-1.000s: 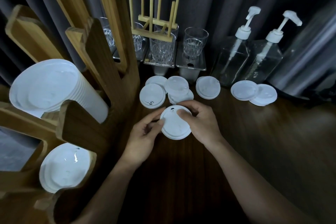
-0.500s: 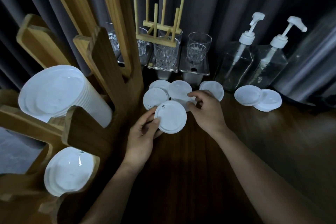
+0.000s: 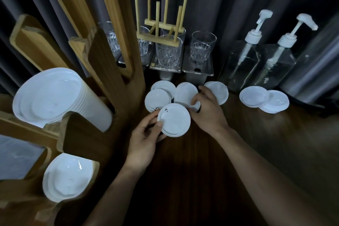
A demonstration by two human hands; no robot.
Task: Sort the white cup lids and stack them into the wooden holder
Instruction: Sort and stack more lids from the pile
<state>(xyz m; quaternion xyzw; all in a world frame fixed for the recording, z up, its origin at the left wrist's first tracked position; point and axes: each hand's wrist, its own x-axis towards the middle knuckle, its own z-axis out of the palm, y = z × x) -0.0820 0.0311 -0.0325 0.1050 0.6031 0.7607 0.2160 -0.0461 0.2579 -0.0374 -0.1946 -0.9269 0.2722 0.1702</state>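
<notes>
The wooden holder (image 3: 102, 57) runs off the left edge (bottom too).

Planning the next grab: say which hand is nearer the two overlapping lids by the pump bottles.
Right. The right hand sits just left of the overlapping lids, on the middle pile; the left hand is farther left, holding one lid.

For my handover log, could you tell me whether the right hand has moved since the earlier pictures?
Yes: the right hand left the held lid and reached forward to grip a loose lid nearer the glasses.
</notes>
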